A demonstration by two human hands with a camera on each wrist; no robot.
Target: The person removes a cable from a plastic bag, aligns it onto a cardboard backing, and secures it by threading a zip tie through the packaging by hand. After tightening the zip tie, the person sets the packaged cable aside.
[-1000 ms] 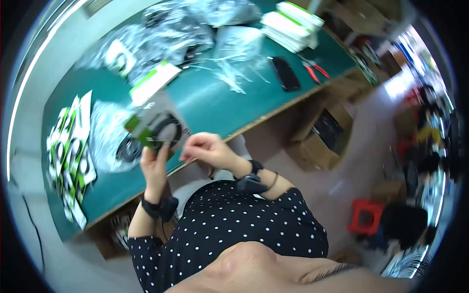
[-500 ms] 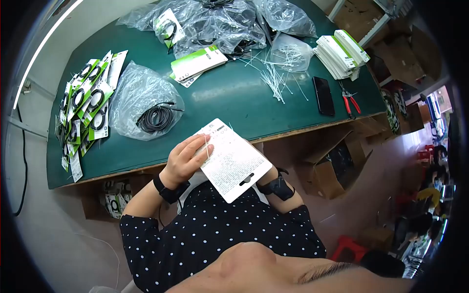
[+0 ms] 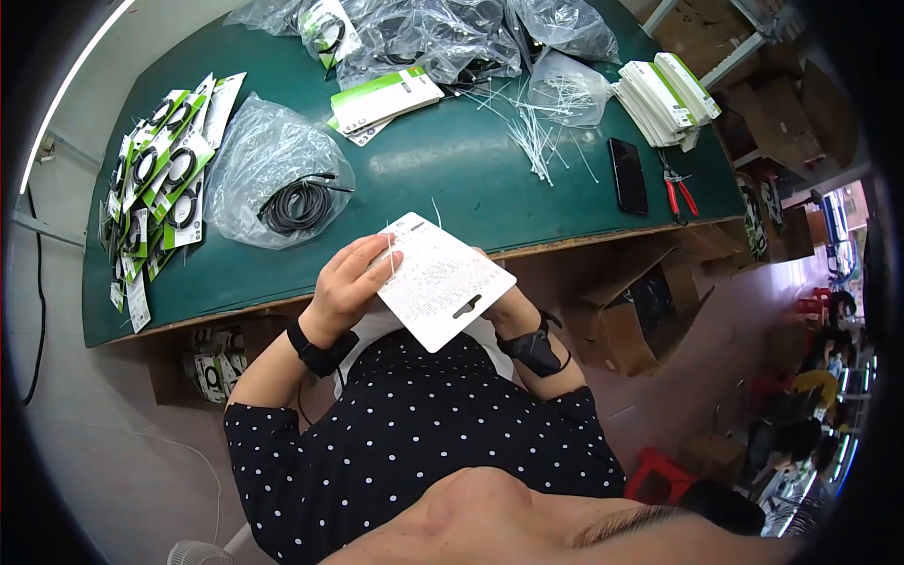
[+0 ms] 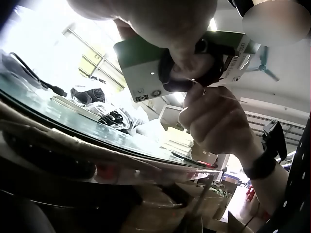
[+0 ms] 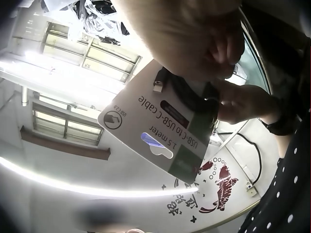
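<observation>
A white packaging card (image 3: 444, 282), printed side up, is tilted over the table's front edge. My left hand (image 3: 353, 282) grips its left side, fingers on the printed face and thumb underneath. A black USB-C cable (image 4: 170, 77) lies coiled against the card's green-and-white underside. Mostly hidden behind the card in the head view, my right hand (image 4: 218, 119) has curled fingers and pinches a thin white cable tie (image 4: 226, 96) beside the coil. Part of the tie crosses the printed face near my left fingers, and one end sticks up past the far edge.
A plastic bag (image 3: 273, 141) with a coil of black cable (image 3: 297, 204) lies ahead. Finished cable cards (image 3: 155, 179) pile up at left. Loose cable ties (image 3: 535, 146), a phone (image 3: 628, 176), red-handled cutters (image 3: 676, 193) and stacked cards (image 3: 654, 102) are to the right.
A second ago the card's green cable side faced up and my right hand was apart from it. The card has since been turned over, with my right hand beneath it.
</observation>
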